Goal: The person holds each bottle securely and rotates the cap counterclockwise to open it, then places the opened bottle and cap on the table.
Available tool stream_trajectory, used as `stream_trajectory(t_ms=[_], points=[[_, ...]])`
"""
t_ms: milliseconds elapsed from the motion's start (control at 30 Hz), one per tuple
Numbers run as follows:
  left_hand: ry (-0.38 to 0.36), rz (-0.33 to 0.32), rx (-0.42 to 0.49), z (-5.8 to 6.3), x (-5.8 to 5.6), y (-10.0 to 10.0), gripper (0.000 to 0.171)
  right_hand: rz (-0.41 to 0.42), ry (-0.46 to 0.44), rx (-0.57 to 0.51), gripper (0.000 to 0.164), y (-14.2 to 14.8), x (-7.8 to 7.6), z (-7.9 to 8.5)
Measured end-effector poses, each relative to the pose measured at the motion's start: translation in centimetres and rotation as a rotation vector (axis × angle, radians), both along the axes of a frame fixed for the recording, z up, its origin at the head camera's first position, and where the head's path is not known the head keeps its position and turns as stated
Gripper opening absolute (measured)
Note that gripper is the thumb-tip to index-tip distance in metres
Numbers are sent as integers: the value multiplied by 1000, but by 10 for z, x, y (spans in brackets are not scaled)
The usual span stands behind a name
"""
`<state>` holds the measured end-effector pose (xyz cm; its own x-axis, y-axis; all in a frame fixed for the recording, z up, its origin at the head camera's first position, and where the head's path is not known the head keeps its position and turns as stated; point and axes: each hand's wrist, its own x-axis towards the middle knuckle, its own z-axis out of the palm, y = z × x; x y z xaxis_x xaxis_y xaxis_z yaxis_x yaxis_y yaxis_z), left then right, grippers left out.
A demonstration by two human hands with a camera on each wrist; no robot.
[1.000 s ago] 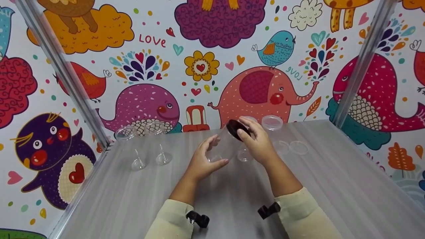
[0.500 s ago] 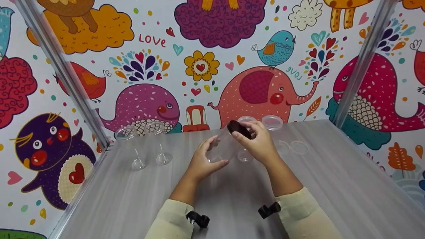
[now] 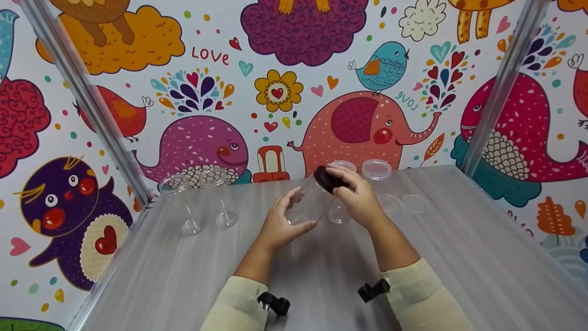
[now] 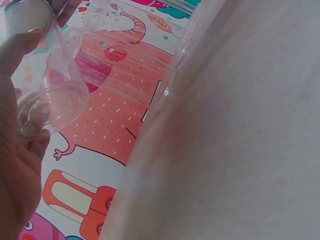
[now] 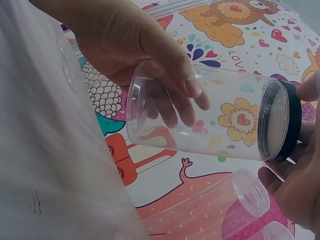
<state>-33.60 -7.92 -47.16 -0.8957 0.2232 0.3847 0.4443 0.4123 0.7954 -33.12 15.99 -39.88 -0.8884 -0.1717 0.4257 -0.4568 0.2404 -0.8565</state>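
Observation:
A clear plastic jar (image 3: 308, 204) is tilted above the table, its dark lid (image 3: 325, 178) on the upper right end. My left hand (image 3: 279, 224) holds the jar around its lower body, thumb on the near side and fingers behind. Through the clear wall, those fingers (image 5: 170, 107) show in the right wrist view. My right hand (image 3: 360, 196) grips the lid by its edge, thumb and fingers on opposite sides. In the left wrist view, the jar (image 4: 65, 102) appears partly cut by the frame's edge. Nothing shows inside it.
Two clear jars (image 3: 172, 185) stand at the back left of the grey table (image 3: 193, 280). More clear jars (image 3: 376, 170) stand behind my right hand, with thin clear rings (image 3: 413, 204) lying beside them. A printed wall (image 3: 275, 50) and metal posts (image 3: 498, 92) enclose the table.
My right hand's thumb and fingers shift on the lid: the thumb slid left across it, then came back right as the fingers reached further over. The left hand and jar stay in place.

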Motion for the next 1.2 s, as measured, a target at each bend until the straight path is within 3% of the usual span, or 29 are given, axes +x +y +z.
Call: stream_trajectory(t_ms=[200, 367, 633, 867, 1200], points=[[-1, -11, 13, 1, 1, 0, 93, -31, 24, 9, 45, -1, 0, 0], [-6, -3, 20, 1, 3, 0, 94, -133, 43, 38, 47, -1, -1, 0], [-8, 5, 3, 0, 4, 0, 97, -221, -27, 151, 59, -3, 0, 2], [-7, 4, 21, 0, 4, 0, 98, -200, -11, 148, 58, -4, 1, 0], [-2, -13, 37, 0, 2, 0, 96, -65, 40, 85, 46, 0, 1, -2]])
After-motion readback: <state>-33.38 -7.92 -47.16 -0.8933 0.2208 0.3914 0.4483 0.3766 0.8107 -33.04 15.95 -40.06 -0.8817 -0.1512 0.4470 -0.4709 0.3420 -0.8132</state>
